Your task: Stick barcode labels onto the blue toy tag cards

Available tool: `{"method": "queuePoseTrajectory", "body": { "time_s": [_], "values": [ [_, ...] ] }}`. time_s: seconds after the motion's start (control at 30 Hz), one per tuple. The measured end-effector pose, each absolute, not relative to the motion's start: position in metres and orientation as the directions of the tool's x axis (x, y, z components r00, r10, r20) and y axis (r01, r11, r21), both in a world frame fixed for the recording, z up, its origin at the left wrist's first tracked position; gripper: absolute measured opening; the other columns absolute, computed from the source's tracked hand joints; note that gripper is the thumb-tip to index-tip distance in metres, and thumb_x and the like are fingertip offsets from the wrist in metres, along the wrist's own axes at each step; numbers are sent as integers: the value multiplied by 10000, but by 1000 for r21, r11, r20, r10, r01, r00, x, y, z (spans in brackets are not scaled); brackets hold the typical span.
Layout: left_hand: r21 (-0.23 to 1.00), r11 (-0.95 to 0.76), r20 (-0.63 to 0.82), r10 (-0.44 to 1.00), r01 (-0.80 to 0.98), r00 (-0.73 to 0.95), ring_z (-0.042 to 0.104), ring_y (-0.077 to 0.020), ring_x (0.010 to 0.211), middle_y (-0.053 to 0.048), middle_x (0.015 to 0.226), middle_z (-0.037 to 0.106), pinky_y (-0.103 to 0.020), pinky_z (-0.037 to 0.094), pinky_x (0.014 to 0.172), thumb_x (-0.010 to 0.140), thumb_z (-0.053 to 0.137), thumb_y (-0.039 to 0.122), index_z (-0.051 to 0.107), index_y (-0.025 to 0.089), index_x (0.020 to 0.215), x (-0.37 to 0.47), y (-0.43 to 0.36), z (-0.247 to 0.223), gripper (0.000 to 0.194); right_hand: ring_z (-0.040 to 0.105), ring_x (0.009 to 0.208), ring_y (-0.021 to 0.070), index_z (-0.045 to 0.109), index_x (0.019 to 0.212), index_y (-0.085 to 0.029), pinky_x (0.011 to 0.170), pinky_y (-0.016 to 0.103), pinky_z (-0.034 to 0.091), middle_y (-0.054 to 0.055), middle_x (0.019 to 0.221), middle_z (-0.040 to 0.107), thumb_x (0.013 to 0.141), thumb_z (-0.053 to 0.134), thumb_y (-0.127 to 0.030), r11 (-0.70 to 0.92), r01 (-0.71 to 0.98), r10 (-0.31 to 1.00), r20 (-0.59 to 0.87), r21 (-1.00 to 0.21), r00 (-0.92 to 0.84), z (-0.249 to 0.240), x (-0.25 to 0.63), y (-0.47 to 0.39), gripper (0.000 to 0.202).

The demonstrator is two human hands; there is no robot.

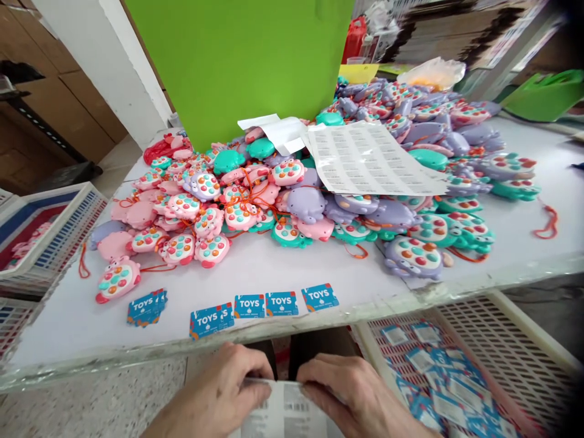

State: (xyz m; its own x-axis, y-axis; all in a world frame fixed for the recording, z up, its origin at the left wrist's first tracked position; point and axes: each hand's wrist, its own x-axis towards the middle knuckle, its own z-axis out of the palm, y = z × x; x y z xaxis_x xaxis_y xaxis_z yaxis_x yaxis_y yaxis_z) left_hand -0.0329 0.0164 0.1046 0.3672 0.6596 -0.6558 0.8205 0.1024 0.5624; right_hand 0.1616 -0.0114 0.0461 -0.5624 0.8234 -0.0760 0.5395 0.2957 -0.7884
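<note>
Both hands are below the table's front edge, at the bottom of the view. My left hand pinches the upper left part of a white sheet of printed labels. My right hand grips the same sheet near its upper right, thumb and fingers closed on it. The sheet's lower part runs out of view. On the table just beyond lie blue TOYS cards: a small fanned stack at left, an overlapping group, and single cards in a row to the right.
Pink, teal and purple animal toys with orange cords cover the white table. More label sheets lie on them. A green panel stands behind. At lower right, a basket holds carded pieces; at left stands another basket.
</note>
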Motion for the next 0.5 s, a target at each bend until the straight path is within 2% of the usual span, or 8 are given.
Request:
{"method": "queuePoseTrajectory", "body": {
  "time_s": [0.07,0.13,0.23,0.3,0.4,0.5],
  "values": [
    [568,113,-649,670,815,360,562,-174,746,11,725,625,-222,356,608,744,468,196,667,183,763,-33,16,100,201,614,595,122,637,805,-201,543,197,482,7,705,641,948,391,-235,340,520,834,-4,-784,-551,39,161,-14,286],
    [587,124,-645,669,800,370,540,-156,698,23,688,600,-216,338,581,743,466,195,662,179,747,-33,16,94,197,632,650,143,639,849,-188,590,229,514,43,757,666,969,314,-250,452,488,838,168,-747,-518,33,162,-17,352],
    [614,135,-640,663,778,389,507,-134,656,43,653,565,-210,317,568,734,486,193,653,176,717,-31,19,87,170,660,752,170,634,893,-176,683,272,547,74,835,702,973,283,-240,624,462,775,423,-630,-469,30,166,-22,365],
    [617,148,-646,656,773,391,499,-133,658,48,648,554,-211,316,572,738,493,202,647,177,710,-31,20,84,159,670,845,178,636,950,-190,762,270,551,62,901,718,959,338,-218,658,482,748,434,-578,-502,33,170,-23,299],
    [618,154,-646,658,771,386,518,-147,711,41,696,573,-216,337,611,744,496,215,641,183,719,-32,22,83,150,666,924,189,619,1050,-202,800,260,554,67,971,716,934,421,-227,607,554,792,379,-570,-478,36,176,-20,230],
    [615,164,-654,652,771,383,534,-159,745,35,725,588,-220,351,627,746,486,224,635,189,734,-32,23,83,154,677,835,174,619,978,-195,735,252,572,78,894,714,940,418,-249,568,532,822,395,-629,-410,31,180,-15,211]
  ]
}}
